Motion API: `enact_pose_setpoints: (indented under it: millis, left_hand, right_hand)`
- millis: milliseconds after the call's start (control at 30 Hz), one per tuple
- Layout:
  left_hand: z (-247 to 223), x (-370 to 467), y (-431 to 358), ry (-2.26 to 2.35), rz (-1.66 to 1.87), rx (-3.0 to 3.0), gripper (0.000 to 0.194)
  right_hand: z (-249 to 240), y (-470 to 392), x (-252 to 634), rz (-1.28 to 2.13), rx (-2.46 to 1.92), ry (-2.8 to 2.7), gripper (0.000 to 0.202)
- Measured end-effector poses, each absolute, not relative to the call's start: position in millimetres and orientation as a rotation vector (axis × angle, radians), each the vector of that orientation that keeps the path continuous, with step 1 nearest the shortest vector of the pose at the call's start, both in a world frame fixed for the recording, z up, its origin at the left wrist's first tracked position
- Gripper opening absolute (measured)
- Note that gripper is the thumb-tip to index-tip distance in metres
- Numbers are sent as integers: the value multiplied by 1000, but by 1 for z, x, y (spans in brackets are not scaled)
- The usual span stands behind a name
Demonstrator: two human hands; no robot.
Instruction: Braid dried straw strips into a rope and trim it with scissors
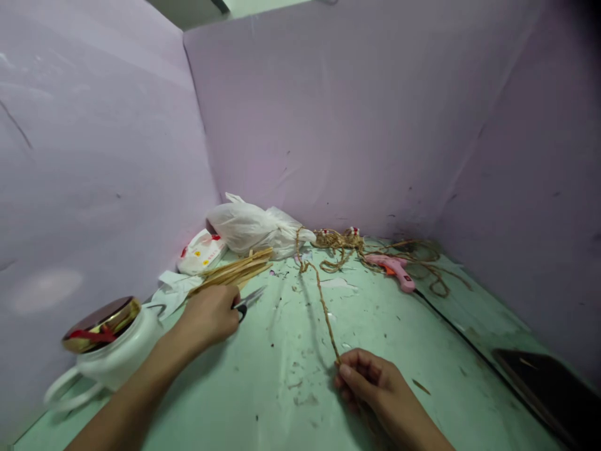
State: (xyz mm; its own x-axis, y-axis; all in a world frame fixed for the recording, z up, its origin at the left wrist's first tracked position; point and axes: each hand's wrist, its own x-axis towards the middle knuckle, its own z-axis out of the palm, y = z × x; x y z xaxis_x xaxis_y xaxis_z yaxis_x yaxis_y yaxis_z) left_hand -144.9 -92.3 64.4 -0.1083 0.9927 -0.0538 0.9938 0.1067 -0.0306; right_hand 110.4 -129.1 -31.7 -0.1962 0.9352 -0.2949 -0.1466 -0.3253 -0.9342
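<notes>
Holding black-handled metal scissors (253, 297) in the left hand (213, 316) — near long, tan, straw-like strips (239, 270) — and pinching thin brown twisted-fibre twine (325, 307) with the right hand (369, 379).

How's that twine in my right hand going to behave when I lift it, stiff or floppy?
Probably floppy: the twine bends and kinks near the white bag. Likely light too, since it looks thin.

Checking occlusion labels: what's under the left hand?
Poking out past the left hand: silver-bladed scissors with part of a black handle. Straw-coloured flat strips show just beyond. The remaining handle and anything directly beneath the hand are covered.
</notes>
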Motion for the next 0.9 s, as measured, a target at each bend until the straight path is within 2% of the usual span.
enact_pose_setpoints:
  millis: [133, 233, 300, 400, 500, 600, 767, 833, 900]
  left_hand:
    - [60, -136, -109, 2059, -200, 2118, 18]
    - [56, -136, -93, 2121, -157, 2078, 27]
    - [53, -140, -68, 2308, 19, 2059, 44]
    - [43, -151, -23, 2452, 91, 2035, 86]
    - [33, -168, 10, 2449, -22, 1835, 100]
    - [27, -179, 20, 2326, -53, 1765, 89]
    - [21, -171, 13, 2270, 5, 1907, 36]
    - [18, -165, 11, 2231, 6, 1997, 30]
    - [15, -159, 11, 2188, 1, 2093, 31]
  right_hand:
    - [-29, -122, 126, 1469, -1376, -1187, 29]
    - [-18, -113, 144, 1248, -1578, -1575, 29]
    - [-2, -106, 151, 987, -1744, -1782, 31]
    - [31, -87, 142, 564, -1760, -1939, 33]
    - [68, -55, 110, 419, -1561, -2086, 30]
    - [96, -11, 66, 289, -1465, -2288, 29]
    - [99, 65, -11, -3, -1308, -2482, 39]
    - [86, 87, -37, -68, -1274, -2565, 45]
    - [70, 102, -58, -80, -1315, -2582, 63]
